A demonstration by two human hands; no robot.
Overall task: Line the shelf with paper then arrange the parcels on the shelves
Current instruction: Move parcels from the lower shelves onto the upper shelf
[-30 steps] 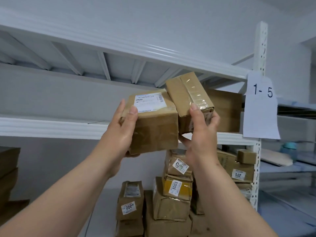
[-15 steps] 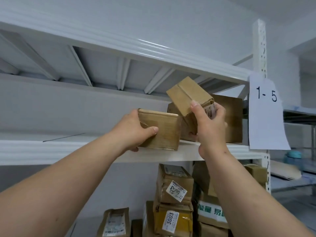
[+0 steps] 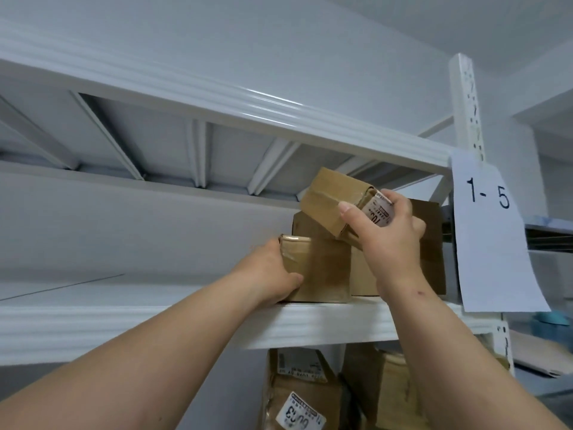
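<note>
A white metal shelf (image 3: 192, 321) crosses the view, its ribbed front lip running from 9 o'clock to 3 o'clock. Its top is covered with pale paper (image 3: 93, 290), a thin seam showing toward 9 o'clock. Above it the underside of the upper shelf (image 3: 155, 144) shows flat panels between white cross ribs. A perforated white post (image 3: 466, 97) stands at 2 o'clock, and a sheet marked "1- 5" (image 3: 493, 234) hangs from it. The walls and ceiling are plain white.

The left hand (image 3: 266, 274) is closed around the left end of a taped brown parcel (image 3: 322, 268) that sits on the shelf near its front edge, at centre. The right hand (image 3: 387, 237) grips a small parcel (image 3: 331, 200), held tilted in the air at about 1 o'clock, with a round label (image 3: 379, 212) at its near end. Behind both, a big box (image 3: 431, 243) stands on the shelf toward the post; the taped parcel sits just in front of its left part.

Below the shelf, at 6 o'clock, more parcels (image 3: 304, 395) are stacked, one bearing a white sticker with numbers. At 4 o'clock a neighbouring rack (image 3: 545, 361) holds a teal thing (image 3: 552, 318), partly hidden by the sheet.
</note>
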